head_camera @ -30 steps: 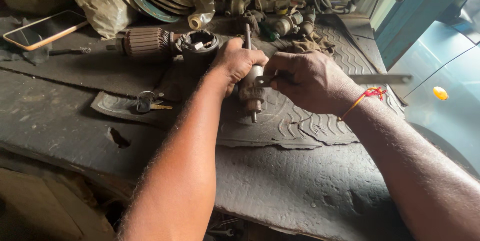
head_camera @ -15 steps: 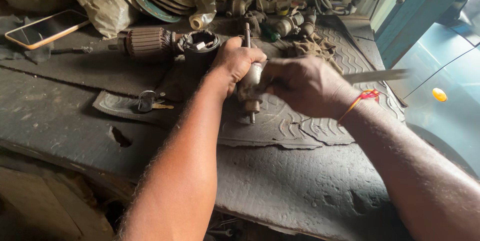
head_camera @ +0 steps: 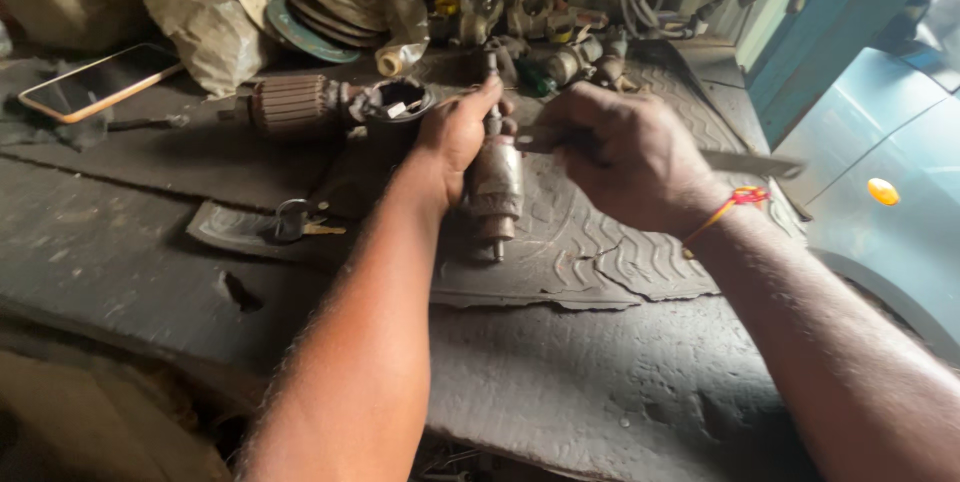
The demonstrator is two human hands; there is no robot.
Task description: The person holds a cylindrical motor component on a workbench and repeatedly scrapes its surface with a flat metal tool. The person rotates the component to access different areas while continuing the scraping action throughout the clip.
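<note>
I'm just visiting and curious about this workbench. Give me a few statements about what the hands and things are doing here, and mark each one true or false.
1. The left hand grips a rusty cylindrical motor part held upright over the rubber mat. True.
2. The right hand is empty. False: it holds a thin flat metal blade whose end sticks out to the right.
3. A phone lies at the far left of the bench. True.
4. A bunch of keys hangs from the right wrist. False: the keys lie on the bench left of the left forearm; the wrist wears a red and yellow thread band.
5. A copper-wound armature lies behind the left hand. True.
</note>
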